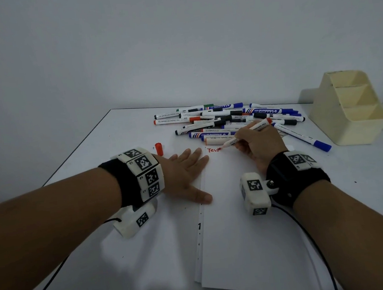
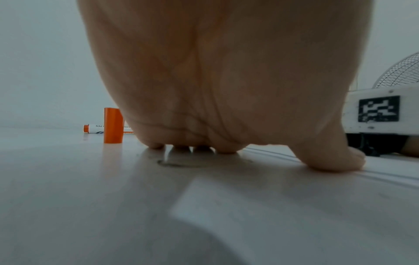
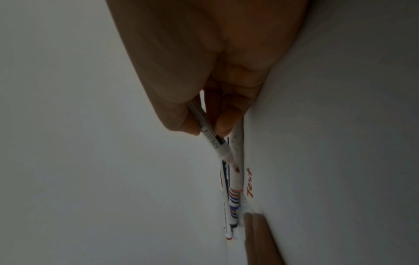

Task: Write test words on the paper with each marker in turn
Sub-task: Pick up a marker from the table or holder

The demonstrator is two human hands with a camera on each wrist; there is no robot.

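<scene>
The right hand (image 1: 259, 145) pinches an orange whiteboard marker (image 1: 246, 134), its tip by the word "Test" (image 1: 213, 150) on the paper (image 1: 254, 244). The left hand (image 1: 185, 173) lies flat and wide, pressing the paper. The orange cap (image 1: 158, 148) stands just beyond it.

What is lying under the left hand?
The left hand lies flat with its thumb on the paper and its fingers near the red word. What lies beneath the palm is covered.
</scene>
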